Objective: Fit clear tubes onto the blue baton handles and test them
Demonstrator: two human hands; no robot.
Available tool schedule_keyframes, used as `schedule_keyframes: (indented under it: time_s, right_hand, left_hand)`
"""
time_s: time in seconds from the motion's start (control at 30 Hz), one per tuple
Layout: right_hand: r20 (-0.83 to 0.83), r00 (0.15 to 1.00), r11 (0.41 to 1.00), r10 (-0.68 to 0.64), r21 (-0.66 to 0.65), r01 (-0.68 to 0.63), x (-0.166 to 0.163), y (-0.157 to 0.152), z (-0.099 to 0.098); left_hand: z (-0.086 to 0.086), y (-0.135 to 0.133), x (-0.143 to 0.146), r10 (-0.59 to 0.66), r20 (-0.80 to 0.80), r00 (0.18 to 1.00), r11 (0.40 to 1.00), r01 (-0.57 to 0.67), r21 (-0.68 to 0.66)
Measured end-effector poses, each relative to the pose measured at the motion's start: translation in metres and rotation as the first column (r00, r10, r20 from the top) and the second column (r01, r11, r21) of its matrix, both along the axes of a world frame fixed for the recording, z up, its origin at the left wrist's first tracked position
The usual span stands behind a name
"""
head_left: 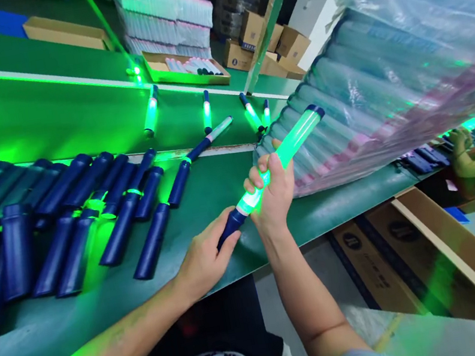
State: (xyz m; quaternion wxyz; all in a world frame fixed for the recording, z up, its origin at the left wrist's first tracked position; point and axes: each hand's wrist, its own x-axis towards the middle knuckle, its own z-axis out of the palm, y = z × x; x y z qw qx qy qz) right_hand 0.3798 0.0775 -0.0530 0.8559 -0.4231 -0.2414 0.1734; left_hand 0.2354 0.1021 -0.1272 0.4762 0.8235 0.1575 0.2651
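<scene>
Both my hands hold one glowing green light stick (292, 138) with a dark blue handle over the front edge of the green bench (71, 108). My left hand (205, 259) is closed round the blue handle end. My right hand (272, 187) is wrapped round the lit green tube just above the handle. The stick points up and right, and its blue cap lies against a large plastic bag of tubes (384, 74).
Several dark blue handles (66, 219) lie in a row on the left of the bench. Several lit sticks (151, 114) rest on the belt behind. Cardboard boxes (452, 263) stand at lower right, a tray of tubes (187, 68) behind. Another person's hand (464, 155) shows at right.
</scene>
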Motion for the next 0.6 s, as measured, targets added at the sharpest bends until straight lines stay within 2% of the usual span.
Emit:
schedule_keyframes:
  time_s: [0.1,0.17,0.27,0.4,0.5,0.6]
  right_hand:
    - [0.001,1.000,0.999,-0.028,-0.015,0.028,-0.007,0.003,-0.004]
    - [0.017,1.000,1.000,0.014,-0.015,-0.014,-0.008,0.001,0.000]
    - [0.114,0.983,0.988,0.146,0.031,-0.151,-0.004,-0.006,0.021]
    - [0.221,0.945,0.950,0.241,0.146,-0.276,-0.007,-0.014,0.057]
    - [0.222,0.902,0.907,0.372,0.119,-0.403,-0.018,-0.009,0.060]
    - [0.192,0.905,0.904,0.380,0.130,-0.407,-0.027,0.002,0.039]
  left_hand:
    - [-0.002,-0.001,-0.001,0.012,-0.006,1.000,1.000,-0.012,0.006]
    - [-0.003,0.003,-0.003,0.002,-0.038,0.999,1.000,-0.002,-0.014]
    - [-0.002,0.012,-0.006,-0.045,-0.085,0.995,0.998,0.041,-0.057]
    - [0.005,0.022,0.001,-0.072,0.061,0.996,0.990,0.079,-0.117]
    - [-0.001,0.026,0.011,0.054,0.120,0.991,0.975,-0.027,-0.219]
    - [-0.025,0.024,0.016,0.247,0.050,0.968,0.924,-0.219,-0.312]
